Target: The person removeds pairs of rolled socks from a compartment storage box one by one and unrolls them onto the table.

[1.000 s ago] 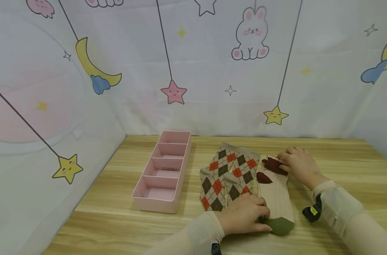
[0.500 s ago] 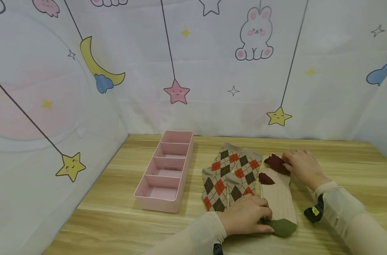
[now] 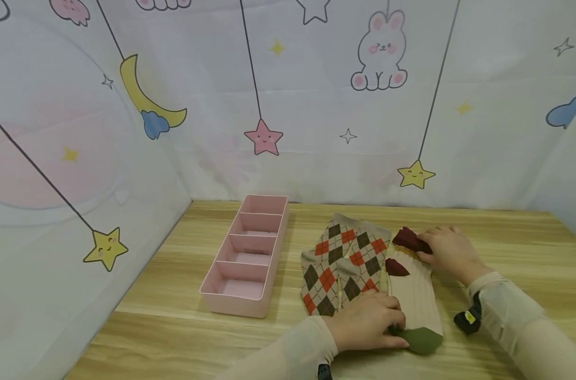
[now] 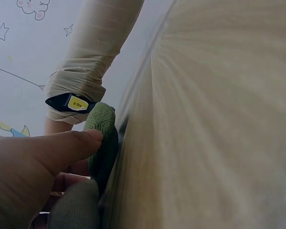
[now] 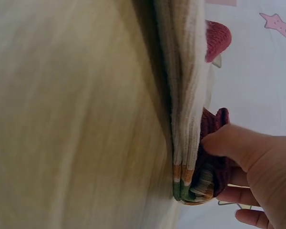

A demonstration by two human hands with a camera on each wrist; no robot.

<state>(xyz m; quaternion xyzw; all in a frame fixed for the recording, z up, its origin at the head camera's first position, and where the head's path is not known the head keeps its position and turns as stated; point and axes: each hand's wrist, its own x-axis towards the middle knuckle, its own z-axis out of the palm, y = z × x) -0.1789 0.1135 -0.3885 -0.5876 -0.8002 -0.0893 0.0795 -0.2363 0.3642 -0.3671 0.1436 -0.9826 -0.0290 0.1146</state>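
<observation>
Nearest the front edge of the desk (image 3: 150,327), my left hand (image 3: 364,322) lies on the green toe (image 3: 423,340) of a cream ribbed sock (image 3: 413,295), thumb and fingers curled around the toe and pinching it against the wood. Beside it to the left, touching that sock's edge, lie the argyle socks (image 3: 342,264), flat, with red and dark diamonds. Further back, my right hand (image 3: 447,250) holds the cream sock's dark red cuff (image 3: 409,240), thumb pressing the knit against curled fingers; the right wrist view shows the stacked layers of the cuff (image 5: 186,162) pinched together. The sock lies stretched between my two hands, right of the desk's middle. Toward the left edge stands a pink divided tray (image 3: 242,253), four compartments running front to back, apart from the socks.

A risk, as I judge it: the pinch at the cuff catches several layers, so one could slip free and the sock bunch unevenly. My left hand also overlaps the argyle socks and could drag them askew.
</observation>
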